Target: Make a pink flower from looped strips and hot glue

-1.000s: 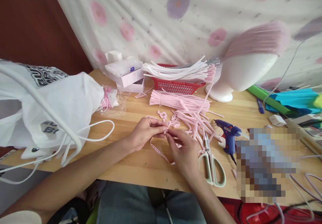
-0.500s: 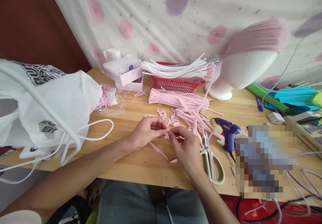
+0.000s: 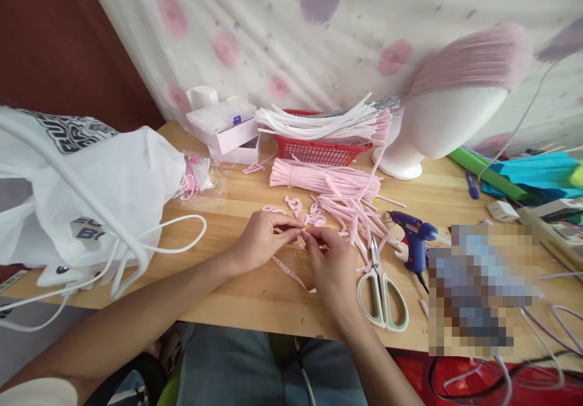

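Over the wooden table, my left hand (image 3: 264, 239) and my right hand (image 3: 331, 259) meet fingertip to fingertip, both pinched on a small pink piece that the fingers mostly cover. Just behind them lie short twisted pink pieces (image 3: 315, 215) and a loose heap of pink stems (image 3: 348, 211). A pink measuring tape (image 3: 289, 271) lies on the tabletop below my hands. Scissors with pale green handles (image 3: 381, 299) rest to the right of my right hand, their blades pointing away from me.
Farther back are a bundle of pink stems (image 3: 319, 177), a red basket (image 3: 314, 151) of white stems, boxes (image 3: 232, 135) and a white foam head (image 3: 450, 120). A blue glue gun (image 3: 414, 242) lies right. White bags (image 3: 113, 181) and a looped cable (image 3: 200, 236) are left.
My right hand has shifted slightly left and its fingers have closed in on the piece between the hands. More of the scissors' handles now shows.
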